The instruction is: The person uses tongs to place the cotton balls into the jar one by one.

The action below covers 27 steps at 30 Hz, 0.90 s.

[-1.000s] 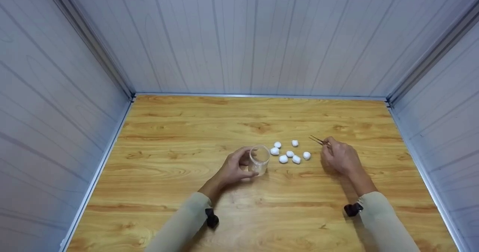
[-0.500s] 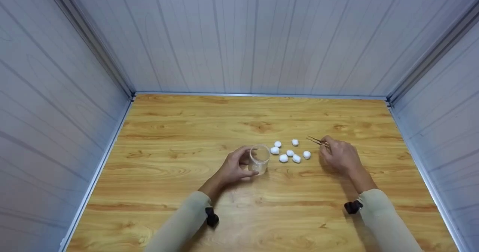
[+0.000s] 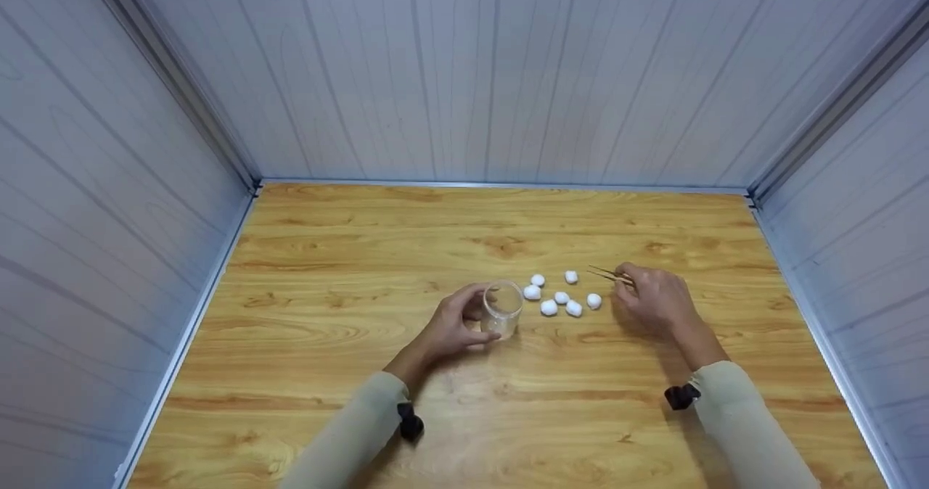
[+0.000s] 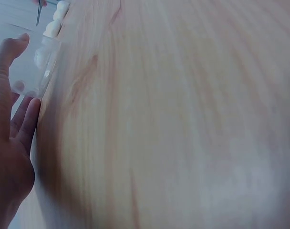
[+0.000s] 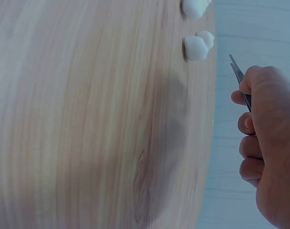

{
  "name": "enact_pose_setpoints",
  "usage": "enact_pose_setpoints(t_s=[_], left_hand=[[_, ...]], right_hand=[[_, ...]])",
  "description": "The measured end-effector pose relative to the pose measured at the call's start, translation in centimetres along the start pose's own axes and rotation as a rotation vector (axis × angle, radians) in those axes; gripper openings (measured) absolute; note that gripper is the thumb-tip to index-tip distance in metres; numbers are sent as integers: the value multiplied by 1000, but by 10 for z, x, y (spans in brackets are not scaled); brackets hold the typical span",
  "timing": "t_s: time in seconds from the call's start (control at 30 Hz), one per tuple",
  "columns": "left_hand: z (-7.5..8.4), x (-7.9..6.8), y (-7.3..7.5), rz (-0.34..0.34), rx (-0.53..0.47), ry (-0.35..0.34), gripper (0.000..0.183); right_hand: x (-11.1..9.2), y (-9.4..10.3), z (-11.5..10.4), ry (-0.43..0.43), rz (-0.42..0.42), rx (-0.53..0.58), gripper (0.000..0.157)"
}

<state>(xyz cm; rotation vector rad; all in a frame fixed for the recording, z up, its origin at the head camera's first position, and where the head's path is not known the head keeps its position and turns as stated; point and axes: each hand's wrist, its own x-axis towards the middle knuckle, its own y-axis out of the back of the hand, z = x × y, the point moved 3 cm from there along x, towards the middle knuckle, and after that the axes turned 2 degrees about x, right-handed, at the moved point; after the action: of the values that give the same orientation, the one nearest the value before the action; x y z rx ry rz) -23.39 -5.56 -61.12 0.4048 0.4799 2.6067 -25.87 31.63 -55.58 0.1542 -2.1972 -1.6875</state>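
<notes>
A clear, round cup [image 3: 502, 313] stands on the wooden table, left of the cotton balls. My left hand [image 3: 451, 323] grips it from the left, thumb on the near side and fingers round the far side. Thin metal tweezers [image 3: 611, 276] are pinched in my right hand [image 3: 659, 299], with their two tips apart and pointing left. Nothing is between those tips. Several white cotton balls [image 3: 549, 307] lie loosely grouped between the cup and the tweezers. In the right wrist view the tweezers [image 5: 237, 71] are held above the table, and the other fingers are curled in.
The wood-grain table [image 3: 348, 257] is bounded by a pale panelled wall [image 3: 464, 75] at the back. Similar panels rise on the left [image 3: 109, 220] and right [image 3: 864, 257]. A small black device [image 3: 411, 422] sits on each wrist.
My right hand has moved slightly left with the tweezers, bringing their tips nearer the cotton balls. The left hand, the cup and the cotton balls have stayed in place.
</notes>
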Motion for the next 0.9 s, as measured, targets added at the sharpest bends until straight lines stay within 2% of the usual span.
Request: enact_pose_setpoints(t_s=[0.43, 0.9], left_hand=[[0, 0, 1, -14, -9, 3, 78], [-2, 0, 0, 3, -48, -29, 78]], right_hand=[[13, -2, -14, 46, -61, -32, 19], [21, -6, -25, 28, -125, -24, 23]])
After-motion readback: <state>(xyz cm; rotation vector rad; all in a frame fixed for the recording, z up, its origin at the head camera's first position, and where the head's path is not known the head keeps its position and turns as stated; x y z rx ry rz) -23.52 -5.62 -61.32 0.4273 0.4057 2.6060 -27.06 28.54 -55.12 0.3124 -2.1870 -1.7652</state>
